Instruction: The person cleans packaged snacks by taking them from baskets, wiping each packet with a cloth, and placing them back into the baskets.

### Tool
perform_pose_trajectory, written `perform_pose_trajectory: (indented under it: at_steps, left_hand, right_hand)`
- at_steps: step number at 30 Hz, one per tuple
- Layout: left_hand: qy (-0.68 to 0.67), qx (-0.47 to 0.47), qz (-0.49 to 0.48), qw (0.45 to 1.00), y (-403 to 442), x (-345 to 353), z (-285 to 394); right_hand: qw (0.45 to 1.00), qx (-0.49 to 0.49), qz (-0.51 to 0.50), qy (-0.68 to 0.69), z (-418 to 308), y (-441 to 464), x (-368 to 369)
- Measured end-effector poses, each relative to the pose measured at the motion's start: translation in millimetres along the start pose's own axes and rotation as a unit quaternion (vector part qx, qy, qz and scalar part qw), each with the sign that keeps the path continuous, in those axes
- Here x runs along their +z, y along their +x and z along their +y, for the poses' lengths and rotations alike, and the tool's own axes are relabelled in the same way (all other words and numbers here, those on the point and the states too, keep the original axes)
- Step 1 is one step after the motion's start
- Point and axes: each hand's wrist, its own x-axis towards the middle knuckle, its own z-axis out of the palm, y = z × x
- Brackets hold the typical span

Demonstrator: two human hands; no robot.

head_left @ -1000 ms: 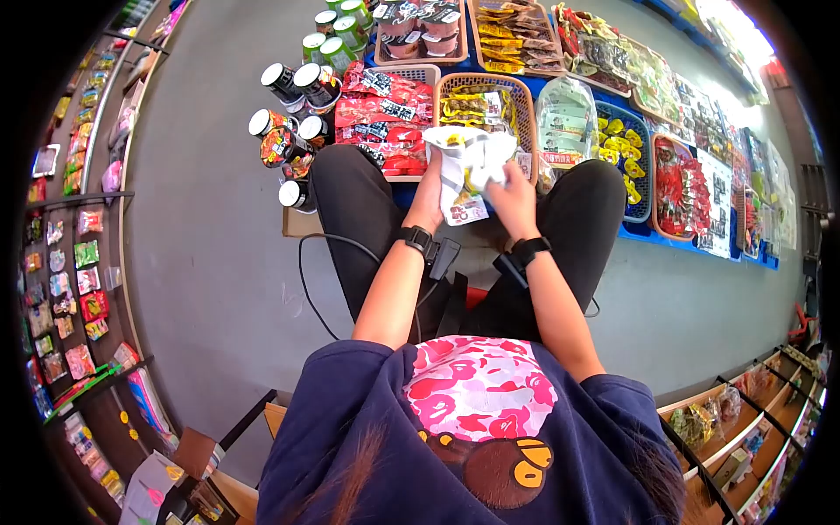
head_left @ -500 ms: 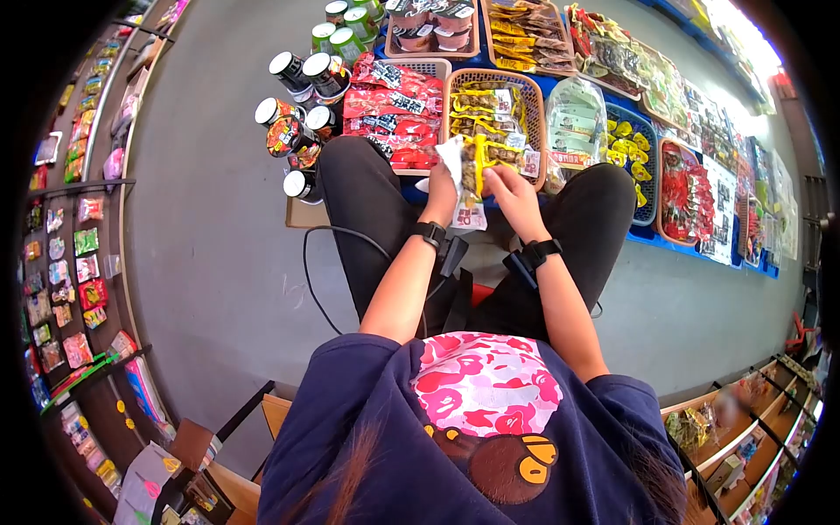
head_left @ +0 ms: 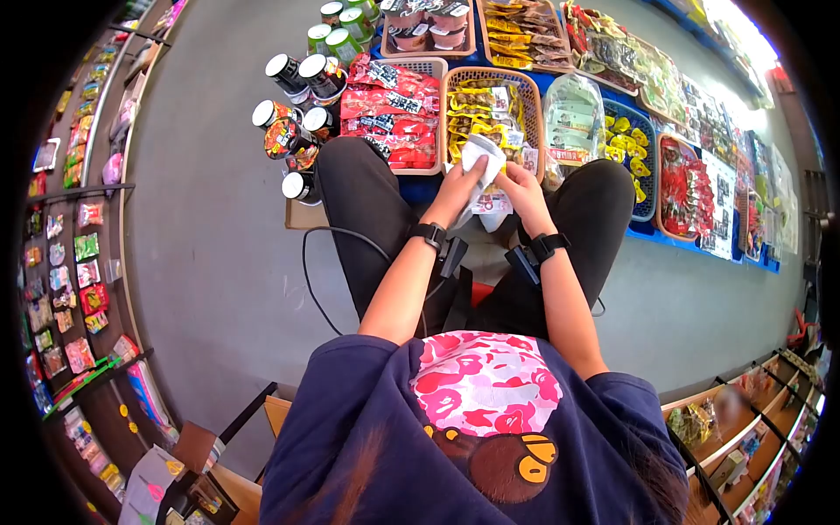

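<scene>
My left hand [head_left: 454, 194] is closed on a white cloth [head_left: 483, 154], which is bunched up between my hands. Close beside it, my right hand [head_left: 522, 194] has its fingers pressed together at the cloth's right side. A clear snack packet with a white and pink label [head_left: 492, 205] shows below the cloth between both hands; most of it is covered. Just beyond the hands stands a tan basket [head_left: 536, 101] with yellow snack packets [head_left: 475, 101] in it. Both wrists wear black bands.
Red packets [head_left: 394, 105] fill a basket at the left, with black-lidded cups [head_left: 299, 185] beside it. To the right are a clear bag [head_left: 573, 118], a blue basket [head_left: 649, 203] and a basket of red packets [head_left: 684, 188]. A black cable [head_left: 304, 271] loops beside my left leg.
The yellow packet that showed between my hands half a second ago is now mostly covered by the cloth. My right hand has moved in against the cloth.
</scene>
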Motion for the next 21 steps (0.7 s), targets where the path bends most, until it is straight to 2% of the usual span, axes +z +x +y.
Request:
perform_pose_trajectory:
  at_steps: [1,5,9,11,13,15,16,18,21]
  left_hand:
    - [0.003,-0.001,0.000,1.000,-1.2,0.1,2.1]
    - [0.005,-0.001,0.000,1.000,0.5,-1.7,-1.1]
    - [0.020,-0.014,0.003,1.000,1.7,-4.3,-4.5]
    - [-0.102,-0.017,-0.001,0.995,1.7,-5.8,-2.6]
    - [-0.130,-0.019,0.014,0.991,2.4,-4.1,-0.9]
    - [-0.185,-0.022,0.046,0.981,2.2,-4.2,1.8]
    - [-0.184,-0.023,0.047,0.982,2.9,-5.9,1.7]
    - [-0.227,0.002,0.058,0.972,7.0,-11.7,-0.8]
    - [-0.279,0.011,0.053,0.959,8.1,-14.6,4.4]
  right_hand:
    - [1.000,-0.005,-0.008,-0.020,-5.6,-1.5,3.4]
    - [0.999,0.027,0.004,0.043,-25.1,-10.3,11.4]
    - [0.999,-0.001,0.020,0.033,-26.7,-10.9,17.0]
    - [0.999,-0.031,0.019,-0.027,-13.0,-4.7,15.5]
    - [0.997,-0.058,0.019,-0.049,-0.1,0.4,11.4]
    - [0.981,-0.091,0.032,-0.171,-0.5,-0.4,11.5]
    - [0.981,-0.091,0.032,-0.170,-8.4,-4.1,12.7]
    - [0.954,-0.078,-0.003,-0.290,-32.3,-16.7,15.5]
    - [0.953,-0.088,-0.027,-0.290,-36.5,-24.0,20.2]
